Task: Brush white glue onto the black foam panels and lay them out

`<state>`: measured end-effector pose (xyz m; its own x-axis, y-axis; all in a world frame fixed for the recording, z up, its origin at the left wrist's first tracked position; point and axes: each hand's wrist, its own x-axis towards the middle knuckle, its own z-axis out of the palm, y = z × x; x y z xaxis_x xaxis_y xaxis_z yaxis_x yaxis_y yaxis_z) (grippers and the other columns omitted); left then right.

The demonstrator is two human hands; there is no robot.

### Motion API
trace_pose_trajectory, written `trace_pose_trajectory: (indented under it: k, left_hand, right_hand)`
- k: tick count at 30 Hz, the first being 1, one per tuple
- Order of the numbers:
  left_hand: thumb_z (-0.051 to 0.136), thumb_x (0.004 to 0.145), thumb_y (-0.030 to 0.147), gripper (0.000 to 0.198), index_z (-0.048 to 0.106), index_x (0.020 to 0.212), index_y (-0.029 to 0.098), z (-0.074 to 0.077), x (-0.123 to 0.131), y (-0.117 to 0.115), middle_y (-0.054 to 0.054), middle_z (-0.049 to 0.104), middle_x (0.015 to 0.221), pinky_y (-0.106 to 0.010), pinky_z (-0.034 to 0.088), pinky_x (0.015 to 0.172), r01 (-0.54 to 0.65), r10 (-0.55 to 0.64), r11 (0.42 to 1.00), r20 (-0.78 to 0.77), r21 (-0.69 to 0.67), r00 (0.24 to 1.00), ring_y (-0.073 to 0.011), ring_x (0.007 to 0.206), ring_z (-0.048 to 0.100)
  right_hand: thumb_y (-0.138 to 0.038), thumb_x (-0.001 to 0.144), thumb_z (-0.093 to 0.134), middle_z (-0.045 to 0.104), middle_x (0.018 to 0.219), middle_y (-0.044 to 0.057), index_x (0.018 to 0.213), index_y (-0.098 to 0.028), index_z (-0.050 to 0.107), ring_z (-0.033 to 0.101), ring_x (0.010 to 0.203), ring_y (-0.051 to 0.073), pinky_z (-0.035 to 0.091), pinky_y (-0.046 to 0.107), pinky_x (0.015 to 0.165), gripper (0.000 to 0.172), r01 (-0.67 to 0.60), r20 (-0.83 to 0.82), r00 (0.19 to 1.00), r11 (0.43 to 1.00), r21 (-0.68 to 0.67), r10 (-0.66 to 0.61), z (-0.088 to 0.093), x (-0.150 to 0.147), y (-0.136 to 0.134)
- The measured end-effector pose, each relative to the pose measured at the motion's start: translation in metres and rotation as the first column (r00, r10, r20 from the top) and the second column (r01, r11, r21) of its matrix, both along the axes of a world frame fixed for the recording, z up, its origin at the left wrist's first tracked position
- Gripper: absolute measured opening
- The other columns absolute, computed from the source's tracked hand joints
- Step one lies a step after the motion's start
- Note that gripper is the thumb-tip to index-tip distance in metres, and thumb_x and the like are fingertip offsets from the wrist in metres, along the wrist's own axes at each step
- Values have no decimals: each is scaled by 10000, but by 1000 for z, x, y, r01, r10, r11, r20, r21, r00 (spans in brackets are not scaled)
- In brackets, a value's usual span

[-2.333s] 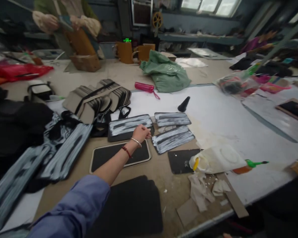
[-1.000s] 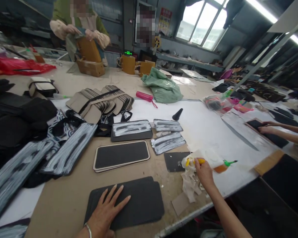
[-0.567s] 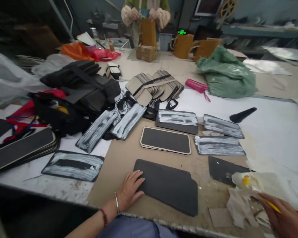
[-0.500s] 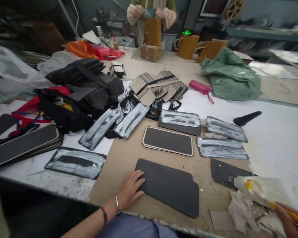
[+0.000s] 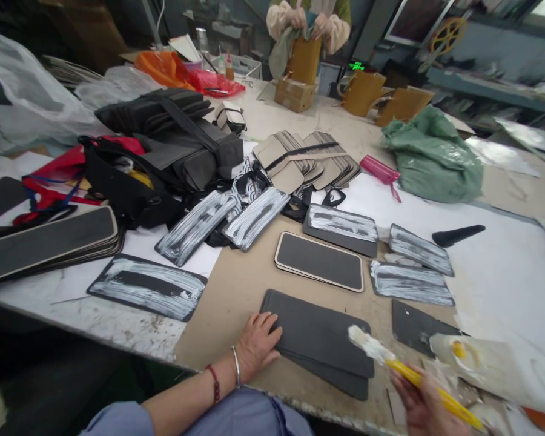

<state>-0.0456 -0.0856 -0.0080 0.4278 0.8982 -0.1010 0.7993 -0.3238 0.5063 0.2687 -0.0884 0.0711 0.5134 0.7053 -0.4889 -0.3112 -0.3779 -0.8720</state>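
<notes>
My left hand (image 5: 257, 344) lies with fingers spread on the left edge of a dark grey panel (image 5: 315, 333), which rests on another panel that shows below it. In my right hand (image 5: 420, 393) is a yellow-handled brush (image 5: 406, 370). Its bristles, thick with white paste, are over the panel's right end; whether they touch it I cannot tell. Close to the right hand lies a whitish, paste-smeared container (image 5: 481, 363) with a yellow spot. Beyond the panel sits a small stack of light-edged dark panels (image 5: 318, 260).
Several paste-streaked panels, such as one at left (image 5: 148, 286) and one at right (image 5: 411, 283), lie around. Black bags (image 5: 177, 145), a pile of beige pieces (image 5: 306, 160) and a green sack (image 5: 436, 157) stand farther back. Across the table a person's hands (image 5: 306, 21) work above a brown piece.
My right hand has brought the brush left from the container to the panel's right end. My left hand stays on the panel's left edge. The view has shifted slightly.
</notes>
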Motion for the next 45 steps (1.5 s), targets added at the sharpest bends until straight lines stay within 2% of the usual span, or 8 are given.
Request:
trace_pose_trajectory:
  k: [5,10,15,19,31,34,37,45]
  left_hand:
    - [618,733,226,431,501,1144,167,-10,-17,-3,-157,486,1250,-476,331,971,84,-87,995,63,55,994,-293,1197,395]
    - [620,710,147,471,491,1163,153,-14,-25,-2,-162,477,1271,-466,355,962,134,-135,991,59,22,989,-293,1199,404]
    - [594,736,163,436,498,1161,179,-13,-26,-1,-147,486,1269,-463,356,961,122,-123,992,96,17,988,-280,1203,405]
    - [593,748,216,419,506,1157,183,-13,-28,0,-145,496,1256,-464,369,949,124,-131,990,118,65,984,-279,1191,418]
    - [551,740,114,355,544,1090,176,-25,-27,-4,-117,541,1191,-431,447,894,106,-132,955,78,278,988,-252,1118,478]
    - [532,751,124,347,539,1094,181,-23,-27,-3,-115,542,1187,-428,457,883,118,-144,947,67,299,987,-249,1112,482]
    - [531,754,130,347,533,1098,178,-20,-26,-5,-125,530,1193,-437,450,892,114,-133,945,42,306,990,-255,1121,471]
    - [612,721,178,368,535,1081,170,-19,-22,-4,-134,564,1119,-441,462,849,100,-110,965,27,244,994,-265,1064,500]
  right_hand:
    - [-429,627,709,667,788,25,814,-140,625,626,687,138,540,246,641,354,-162,-40,985,982,100,166,-19,-125,23]
    - [-442,638,698,661,763,18,825,-126,622,625,688,138,535,238,642,375,-238,-48,969,968,86,242,-38,-164,33]
    - [-441,656,680,661,751,14,831,-119,618,626,677,134,536,241,658,372,-244,-8,970,967,69,245,-50,-168,35]
    - [-437,659,674,664,732,17,846,-115,611,633,688,147,538,243,658,378,-187,67,981,981,55,183,-51,-148,34]
    - [-478,646,645,660,696,31,869,-94,608,639,652,173,551,305,655,445,102,379,919,994,32,-107,-58,-5,12]
    - [-482,653,640,659,689,40,867,-85,610,640,645,181,553,316,644,453,117,437,891,992,47,-126,-51,10,7]
    - [-486,686,614,672,737,66,905,-80,614,647,683,202,553,327,645,461,15,446,895,999,31,-27,-42,-10,7]
    - [-471,683,629,676,828,76,889,-118,627,649,722,206,541,342,711,409,-301,184,939,953,24,292,-44,-143,26]
